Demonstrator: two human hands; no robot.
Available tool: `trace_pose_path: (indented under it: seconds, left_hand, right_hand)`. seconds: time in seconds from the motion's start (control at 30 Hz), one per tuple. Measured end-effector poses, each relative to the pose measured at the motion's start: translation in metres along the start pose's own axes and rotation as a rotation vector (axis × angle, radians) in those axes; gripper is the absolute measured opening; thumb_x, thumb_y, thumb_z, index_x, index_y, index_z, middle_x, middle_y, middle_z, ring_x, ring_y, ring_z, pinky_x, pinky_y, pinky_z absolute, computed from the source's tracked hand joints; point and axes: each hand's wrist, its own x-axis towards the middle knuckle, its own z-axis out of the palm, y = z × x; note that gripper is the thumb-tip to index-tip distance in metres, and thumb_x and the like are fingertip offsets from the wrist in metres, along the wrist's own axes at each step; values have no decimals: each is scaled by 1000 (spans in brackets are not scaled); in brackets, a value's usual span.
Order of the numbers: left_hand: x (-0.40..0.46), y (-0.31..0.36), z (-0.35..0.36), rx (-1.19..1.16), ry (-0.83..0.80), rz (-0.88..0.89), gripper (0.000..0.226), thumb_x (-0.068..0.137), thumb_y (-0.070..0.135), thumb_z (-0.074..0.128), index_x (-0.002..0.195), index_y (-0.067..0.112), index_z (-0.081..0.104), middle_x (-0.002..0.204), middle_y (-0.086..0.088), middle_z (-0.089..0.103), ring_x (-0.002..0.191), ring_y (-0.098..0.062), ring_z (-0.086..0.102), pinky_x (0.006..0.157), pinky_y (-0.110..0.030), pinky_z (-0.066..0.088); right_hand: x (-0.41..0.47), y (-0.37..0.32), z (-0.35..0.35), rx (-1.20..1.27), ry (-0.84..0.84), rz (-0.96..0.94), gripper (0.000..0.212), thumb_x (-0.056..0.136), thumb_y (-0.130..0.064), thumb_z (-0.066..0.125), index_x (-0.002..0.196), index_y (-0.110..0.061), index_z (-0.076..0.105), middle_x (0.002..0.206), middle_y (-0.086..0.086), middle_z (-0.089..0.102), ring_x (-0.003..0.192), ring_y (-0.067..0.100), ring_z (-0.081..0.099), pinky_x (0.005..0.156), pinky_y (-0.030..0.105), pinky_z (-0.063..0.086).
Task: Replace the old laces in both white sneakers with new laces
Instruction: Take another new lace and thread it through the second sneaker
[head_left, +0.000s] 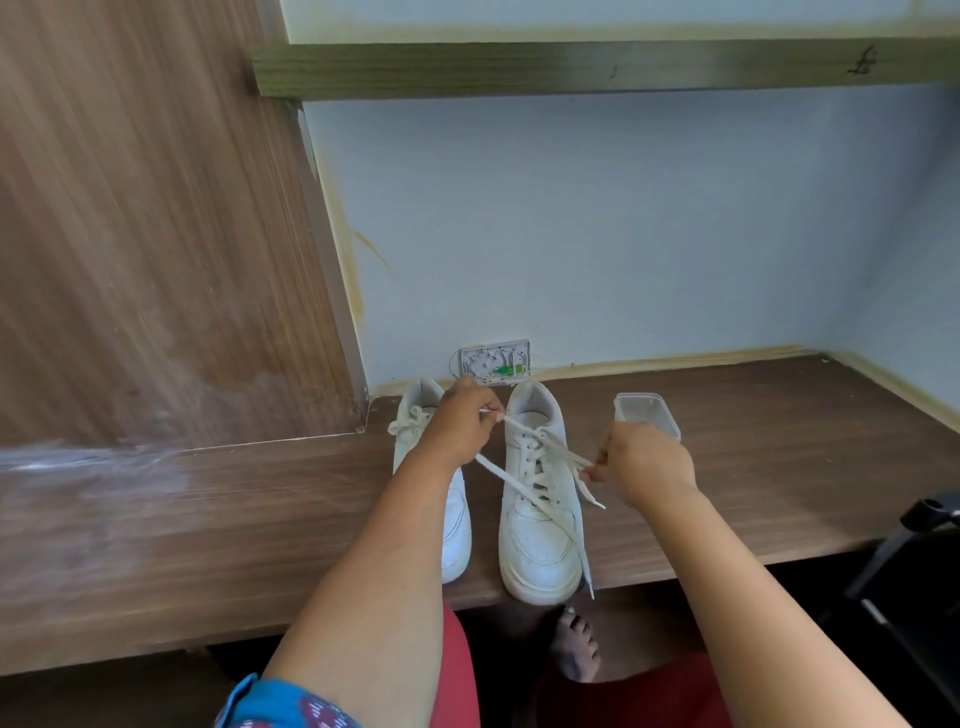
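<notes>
Sneakers stand side by side on the table (727, 493), toes toward the person. The left hand (460, 423) and right hand (641, 465) each pinch one end of the lace (524, 486) over the right sneaker (540, 540), probably to draw it out; the left sneaker (457, 525) waits, laced.

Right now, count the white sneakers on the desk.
2. The left sneaker stands partly behind the left forearm; the right sneaker stands beside it, toe at the desk edge.

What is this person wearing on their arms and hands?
Both forearms are bare, and neither the left hand nor the right hand shows gloves, rings or a watch. A blue patterned sleeve edges the left arm near the elbow.
</notes>
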Motion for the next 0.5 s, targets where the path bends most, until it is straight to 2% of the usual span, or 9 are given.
trace_pose_path:
  seconds: [0.1, 0.17, 0.2, 0.27, 0.3, 0.37, 0.43, 0.5]
  left_hand:
    - [3, -9, 4, 18, -10, -68, 11, 90, 11, 62, 86, 15, 71, 107, -7, 52, 97, -20, 52, 87, -28, 41]
    - [4, -9, 4, 54, -56, -100, 6, 89, 14, 65, 87, 18, 69, 109, -5, 51, 96, -19, 55, 91, -32, 46]
    - [5, -8, 3, 64, -79, -92, 5, 88, 17, 67, 92, 18, 67, 111, -3, 49, 99, -18, 55, 92, -32, 46]
    - [5, -5, 4, 107, -99, -5, 27, 85, 25, 71, 110, 20, 63, 116, -1, 46, 110, -15, 47, 97, -31, 40]
    - [4, -2, 4, 137, -86, 58, 34, 84, 26, 72, 116, 22, 63, 115, 0, 47, 112, -14, 44, 99, -31, 37]
    - [2, 5, 7, 150, -51, 158, 30, 84, 23, 73, 113, 20, 67, 110, 1, 53, 107, -13, 44, 97, -31, 38]
    - [-1, 11, 13, 110, -61, 194, 20, 86, 19, 71, 105, 17, 72, 103, 0, 58, 98, -12, 48, 90, -30, 43]
    - [-3, 14, 18, 84, -59, 180, 14, 88, 16, 68, 101, 15, 74, 101, 0, 61, 96, -14, 55, 85, -29, 46]
  right_hand:
    - [7, 6, 5, 46, -147, 56, 33, 79, -48, 74, 89, -18, 64, 87, -2, 64, 78, 17, 60, 59, 27, 44]
    - [10, 11, 11, 228, -314, 23, 35, 79, -48, 73, 78, -16, 60, 75, -3, 57, 66, 12, 53, 57, 24, 41]
    - [11, 14, 13, 366, -374, 22, 33, 81, -48, 71, 81, -17, 60, 73, -3, 57, 63, 11, 52, 58, 23, 40]
    - [13, 22, 18, 589, -324, 80, 27, 88, -45, 64, 99, -20, 59, 88, -2, 63, 76, 14, 60, 67, 26, 48]
    - [16, 26, 21, 615, -240, 103, 23, 92, -39, 61, 105, -21, 58, 98, 0, 65, 87, 17, 62, 75, 29, 50]
    - [21, 26, 32, 503, -172, 39, 18, 94, -25, 58, 111, -19, 61, 112, -1, 64, 100, 19, 61, 83, 28, 47]
    - [20, 17, 44, 400, -209, -59, 22, 92, -14, 57, 113, -16, 64, 110, -1, 64, 102, 19, 60, 83, 25, 46]
    - [18, 11, 53, 359, -171, -91, 16, 89, -8, 55, 100, -11, 67, 98, 0, 65, 91, 20, 60, 79, 29, 50]
